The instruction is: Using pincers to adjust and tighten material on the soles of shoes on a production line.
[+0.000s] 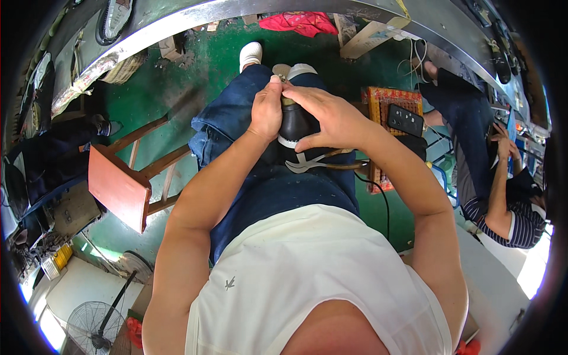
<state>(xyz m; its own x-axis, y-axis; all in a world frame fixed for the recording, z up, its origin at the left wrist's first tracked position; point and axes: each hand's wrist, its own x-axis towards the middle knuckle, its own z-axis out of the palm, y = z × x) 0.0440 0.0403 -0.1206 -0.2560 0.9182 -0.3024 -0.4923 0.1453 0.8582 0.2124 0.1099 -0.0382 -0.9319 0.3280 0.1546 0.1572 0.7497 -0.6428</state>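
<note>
A dark shoe (291, 125) with a white edge lies between my knees, held in both hands. My left hand (267, 110) is closed against its far left side, thumb on top. My right hand (331, 118) wraps over the right side, its thumb near the white edge and its fingertips meeting the left hand. What the fingertips pinch is hidden. On my lap, just below the shoe, rests a hand tool (305, 164) with a curved, pale metal head and brownish handles, touched by neither hand.
To the right, a dark phone (406, 120) lies on a red beaded seat (381, 103). A wooden stool (121, 186) stands left, a metal-edged bench (236, 12) curves ahead, and a fan (94, 325) is at lower left. Another person (503, 207) sits at the right.
</note>
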